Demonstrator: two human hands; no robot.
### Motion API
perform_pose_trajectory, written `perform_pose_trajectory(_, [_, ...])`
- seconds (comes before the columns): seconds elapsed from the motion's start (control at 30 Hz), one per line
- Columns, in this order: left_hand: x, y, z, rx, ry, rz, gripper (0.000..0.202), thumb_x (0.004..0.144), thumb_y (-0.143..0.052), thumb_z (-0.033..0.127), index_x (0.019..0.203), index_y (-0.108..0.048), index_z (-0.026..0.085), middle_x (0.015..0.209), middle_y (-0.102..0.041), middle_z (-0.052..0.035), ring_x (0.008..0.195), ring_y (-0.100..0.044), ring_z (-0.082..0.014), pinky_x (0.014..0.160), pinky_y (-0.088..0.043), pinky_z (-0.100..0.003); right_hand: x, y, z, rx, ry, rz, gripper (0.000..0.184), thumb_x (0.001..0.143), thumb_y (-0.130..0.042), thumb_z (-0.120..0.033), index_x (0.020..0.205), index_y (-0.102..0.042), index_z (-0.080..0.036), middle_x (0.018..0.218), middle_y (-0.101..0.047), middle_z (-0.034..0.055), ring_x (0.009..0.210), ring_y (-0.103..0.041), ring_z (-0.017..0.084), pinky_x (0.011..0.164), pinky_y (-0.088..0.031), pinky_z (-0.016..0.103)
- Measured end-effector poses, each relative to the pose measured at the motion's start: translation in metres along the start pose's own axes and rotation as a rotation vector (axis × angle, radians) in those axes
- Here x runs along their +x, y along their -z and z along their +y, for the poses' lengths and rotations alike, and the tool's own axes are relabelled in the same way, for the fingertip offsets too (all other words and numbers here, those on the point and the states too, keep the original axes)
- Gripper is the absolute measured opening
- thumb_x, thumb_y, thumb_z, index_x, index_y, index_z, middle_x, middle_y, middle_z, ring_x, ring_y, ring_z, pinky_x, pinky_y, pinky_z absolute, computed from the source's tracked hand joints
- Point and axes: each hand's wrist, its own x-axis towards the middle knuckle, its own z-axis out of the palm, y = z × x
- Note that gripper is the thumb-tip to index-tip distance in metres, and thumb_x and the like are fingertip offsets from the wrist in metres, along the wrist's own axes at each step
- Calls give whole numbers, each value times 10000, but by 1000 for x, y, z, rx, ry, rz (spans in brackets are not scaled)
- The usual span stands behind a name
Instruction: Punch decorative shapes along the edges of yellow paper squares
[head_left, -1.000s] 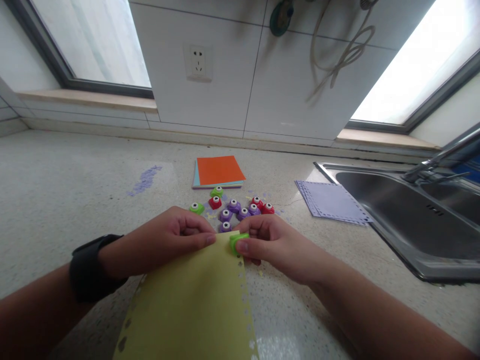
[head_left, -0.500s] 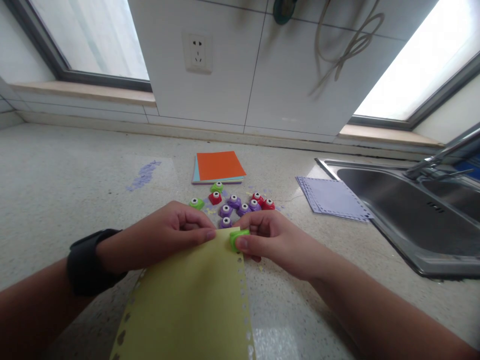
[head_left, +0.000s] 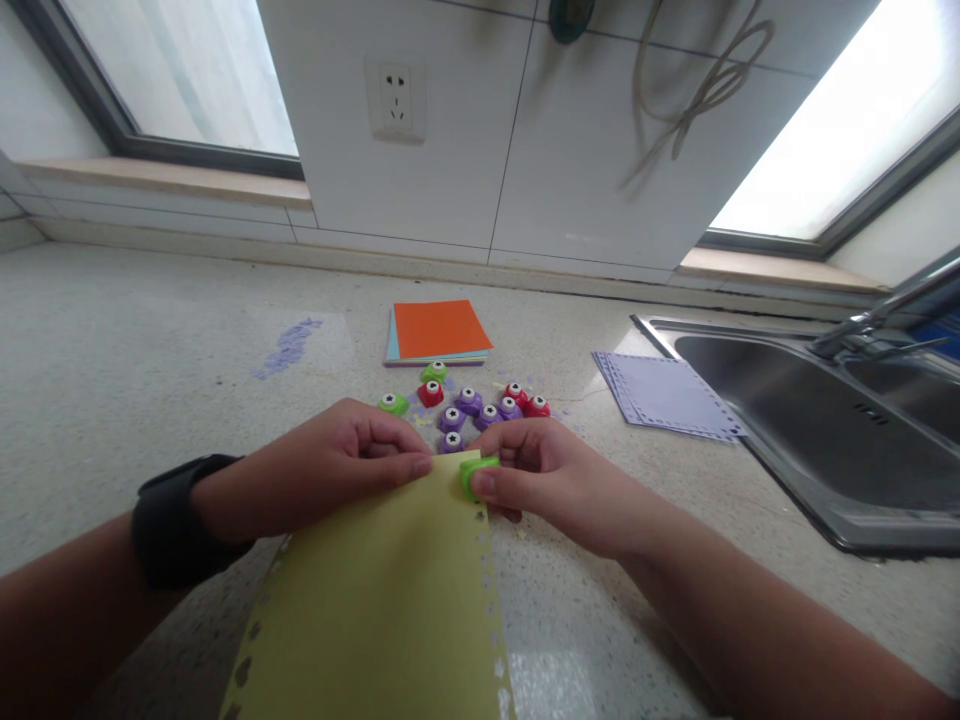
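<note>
A yellow sheet of paper (head_left: 390, 590) tilts up toward me, with rows of small punched holes along both long sides. My left hand (head_left: 367, 450) pinches its far edge between thumb and fingers. At the far right corner, my right hand (head_left: 525, 470) is closed around a green craft punch (head_left: 478, 474) set on the paper's edge. Just beyond my hands lie several more small punches: purple ones (head_left: 451, 420), red ones (head_left: 431, 393) and green ones (head_left: 392, 404), with dark shapes on their white tops. The underside of the held punch is hidden.
Behind the punches lies a paper stack topped by an orange sheet (head_left: 442, 330). Punched lilac sheets (head_left: 667, 390) rest by the steel sink (head_left: 787, 420) on the right. Purple paper bits (head_left: 291, 348) are scattered on the speckled counter (head_left: 150, 330) at left.
Almost nothing differs. Both hands keep their places on the paper and the punch; the whole view has shifted very slightly.
</note>
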Motion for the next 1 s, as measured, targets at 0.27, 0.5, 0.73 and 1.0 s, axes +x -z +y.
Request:
perform_pose_trajectory(0.27, [1,-1,-1,-24,3,-1,105,806,-732,302,821,-768,205,755,-736,11,651,-616,-130,556,-433,-192,0,2,3,-13,16,15,299,834,-802,-418,921,-711,-147,680,-591,-15,553,-443,70,486,-300,214])
perform_pose_trajectory(0.5, [1,0,-1,-4,-8,6,150,826,-730,348,838,-774,206,771,-744,2,679,-626,-143,568,-441,-203,1,-1,-1,22,5,11,292,780,-844,-378,892,-712,-144,661,-591,-20,541,-443,67,475,-287,209])
perform_pose_trajectory(0.73, [0,0,-1,-6,-10,-3,146,823,-742,353,839,-781,214,772,-748,9,667,-623,-133,563,-435,-195,0,0,2,2,1,15,270,791,-837,-359,902,-709,-148,672,-595,-20,546,-451,69,480,-297,209])
perform_pose_trajectory(1.0, [0,0,-1,11,-19,2,184,842,-730,391,844,-783,214,778,-751,2,674,-627,-140,570,-443,-202,0,1,2,-13,2,4,282,818,-815,-394,912,-706,-151,689,-602,-14,552,-459,72,484,-310,209])
